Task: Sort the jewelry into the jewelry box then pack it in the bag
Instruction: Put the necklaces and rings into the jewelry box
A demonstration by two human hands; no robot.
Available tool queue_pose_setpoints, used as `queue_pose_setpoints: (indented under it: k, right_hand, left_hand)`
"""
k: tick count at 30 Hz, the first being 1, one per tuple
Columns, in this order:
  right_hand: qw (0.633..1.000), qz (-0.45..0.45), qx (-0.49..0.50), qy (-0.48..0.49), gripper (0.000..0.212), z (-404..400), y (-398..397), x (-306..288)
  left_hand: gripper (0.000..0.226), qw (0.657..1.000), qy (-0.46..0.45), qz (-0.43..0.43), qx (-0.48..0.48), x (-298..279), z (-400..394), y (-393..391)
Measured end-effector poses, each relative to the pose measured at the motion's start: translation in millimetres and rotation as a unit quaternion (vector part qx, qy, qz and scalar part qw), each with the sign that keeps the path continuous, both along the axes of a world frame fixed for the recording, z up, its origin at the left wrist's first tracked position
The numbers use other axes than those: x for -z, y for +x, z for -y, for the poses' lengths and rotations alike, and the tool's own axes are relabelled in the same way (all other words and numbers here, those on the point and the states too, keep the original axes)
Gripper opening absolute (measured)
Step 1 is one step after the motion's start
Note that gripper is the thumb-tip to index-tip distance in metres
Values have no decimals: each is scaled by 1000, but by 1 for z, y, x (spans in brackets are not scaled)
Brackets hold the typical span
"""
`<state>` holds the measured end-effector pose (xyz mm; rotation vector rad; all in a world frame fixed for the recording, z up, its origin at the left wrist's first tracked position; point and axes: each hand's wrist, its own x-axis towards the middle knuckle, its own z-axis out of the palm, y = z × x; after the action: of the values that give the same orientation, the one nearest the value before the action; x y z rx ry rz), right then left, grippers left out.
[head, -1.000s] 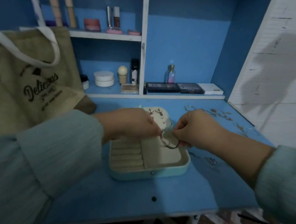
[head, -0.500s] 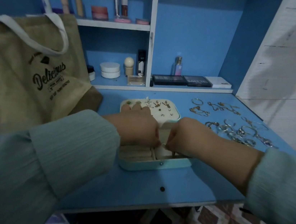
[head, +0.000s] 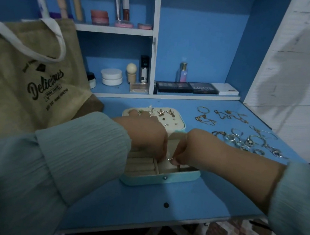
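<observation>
Two hands (head: 167, 148) curled inside open mint jewelry box (head: 161, 179), cream-lined.

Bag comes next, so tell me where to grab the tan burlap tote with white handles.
Grip the tan burlap tote by its white handle loop, reaching from the front. The tote stands upright at the desk's left, and the loop drapes down its printed face, free of other things.

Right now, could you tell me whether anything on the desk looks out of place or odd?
Nothing stands out. The jewelry box lies open and level, loose jewelry sits spread to its right, and the bag stands at the left.
</observation>
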<state>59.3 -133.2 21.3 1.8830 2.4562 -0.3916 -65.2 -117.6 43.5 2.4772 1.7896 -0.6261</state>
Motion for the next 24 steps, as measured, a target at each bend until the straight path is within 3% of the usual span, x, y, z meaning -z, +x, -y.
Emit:
queue_pose_setpoints:
  k: [9, 12, 19, 24]
  right_hand:
    - [991, -131, 33, -6, 12, -5, 40, -19]
    - [989, -121, 79, 9, 11, -11, 68, -23]
    - [977, -97, 189, -7, 14, -32, 142, -28]
    - [978, -46, 203, 21, 16, -48, 188, -27]
  left_hand:
    - [40, 999, 4, -22, 40, -16, -16, 17]
    - [40, 998, 0, -15, 56, -24, -29, 40]
    - [33, 992, 17, 89, 87, -11, -87, 97]
    - [26, 988, 104, 89, 70, 9, -133, 121]
